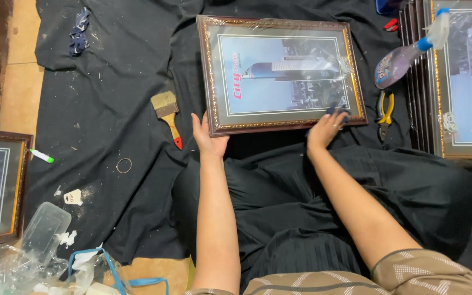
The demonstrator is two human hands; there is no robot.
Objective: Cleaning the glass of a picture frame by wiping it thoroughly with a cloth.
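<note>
Black cloth (110, 98) spread over a tiled floor, and the frame (281, 74) lies flat on it right in front of the person's knees. Looks stiff and a bit heavy, glass front, so fragile; the moulded edges and corners seem the safe place to grab. Left hand (207, 135) is open, fingers flat against the bottom left corner. Right hand (327, 129) presses a small dark cloth wad (338, 112) on the lower right glass, fingers loosely curled. Brush (167, 116) and pliers (384, 112) sit nearby.
</note>
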